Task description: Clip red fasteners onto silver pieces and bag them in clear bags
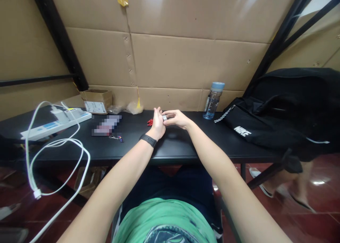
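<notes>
Centre frame: small silver piece [164, 118] over table [175, 144]. Right hand's [179, 119] grip pinches it; left hand [158, 125] close against it, presumably steadying, its grip I can't tell. Red item [150, 122] just beside. Centre right: bottle [211, 102] upright, capped. Centre left: carton [96, 102], contents hidden from me.

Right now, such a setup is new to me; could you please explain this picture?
No machine here: these are a person's bare left hand and right hand. The one picture comes from a camera worn on the head, looking forward and down. The right hand grips a small silvery thing against the left hand. Something red shows beside the left hand; I cannot tell whether it is held. On the black table: a bottle and bag at right; a box, power strip and keychain at left.
</notes>
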### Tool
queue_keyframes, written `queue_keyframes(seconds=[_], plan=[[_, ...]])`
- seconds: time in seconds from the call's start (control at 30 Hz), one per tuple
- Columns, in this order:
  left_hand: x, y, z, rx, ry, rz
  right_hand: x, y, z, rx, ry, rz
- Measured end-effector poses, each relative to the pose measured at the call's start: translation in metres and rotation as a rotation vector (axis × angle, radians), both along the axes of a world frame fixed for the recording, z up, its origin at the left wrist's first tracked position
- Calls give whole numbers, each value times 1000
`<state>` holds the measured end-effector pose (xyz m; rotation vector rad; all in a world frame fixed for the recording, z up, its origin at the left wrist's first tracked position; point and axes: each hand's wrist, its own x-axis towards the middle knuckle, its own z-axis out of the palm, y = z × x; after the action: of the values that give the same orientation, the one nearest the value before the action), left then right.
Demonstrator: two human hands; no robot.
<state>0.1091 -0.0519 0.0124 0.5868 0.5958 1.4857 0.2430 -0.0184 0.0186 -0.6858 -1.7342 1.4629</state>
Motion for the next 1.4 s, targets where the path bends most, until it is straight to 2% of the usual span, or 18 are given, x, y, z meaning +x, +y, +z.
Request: queue_keyframes(seconds=[0.07, 0.13, 0.33, 0.67, 0.77, 0.9, 1.1, 1.2, 1.33, 1.4], plan=[[1, 2, -1, 59, 88, 50, 0, 1, -1, 3, 7, -9], [2, 4, -3, 74, 117, 42, 0, 2, -1, -6, 9, -19], [4, 8, -7, 38, 195, -37, 5, 5, -4, -69, -22, -22], [4, 12, -10, -15, 340, -9, 11, 12, -13, -126, -131, -15], [3, 15, -12, -20, 390, 8, 13, 14, -8, -107, -212, -22], [-3, 16, -15, -66, 511, 65, 15, 23, 14, -58, -450, -12], [-10, 14, -12, -97, 585, 144, 25, 46, 50, 68, -1079, -35], [-9, 12, -10, -75, 607, 173, 40, 58, 58, 86, -1269, -96], [-7, 11, -10, -17, 654, 173, 66, 72, 62, 112, -1495, -249], [-7, 10, -11, 6, 676, 155, 77, 75, 61, 112, -1527, -268]])
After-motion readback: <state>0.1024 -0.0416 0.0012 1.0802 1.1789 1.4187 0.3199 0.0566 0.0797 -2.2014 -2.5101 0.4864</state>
